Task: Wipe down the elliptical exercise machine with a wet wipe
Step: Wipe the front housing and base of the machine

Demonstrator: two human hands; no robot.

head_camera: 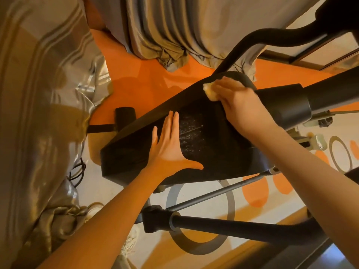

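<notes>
At the bottom of the frame two bare forearms reach up into the picture over a rug [287,193] patterned with orange spots and grey rings. Just above the lower centre, a thick black tube of the elliptical machine meets a black joint [155,218], and a thin grey rod [213,193] runs up to the right from it. In the middle of the frame the left hand [169,150] lies flat on the black flywheel housing [128,152] of the elliptical, its fingers [171,123] straight and close together, the thumb spread wide to the right, holding nothing. Right of that hand a patch of the housing glistens wet. Further up, at the right of centre, the right hand [239,101] presses a crumpled pale wet wipe [210,91] against the upper end of the housing, its fingers curled over the wipe. A black curved handlebar tube [250,38] rises from there toward the upper right corner. Left of the housing a black end cap [125,116] sits on the orange floor [136,74]. Shiny beige curtains [38,94] fill the left side, and grey curtains [174,26] hang across the top.
</notes>
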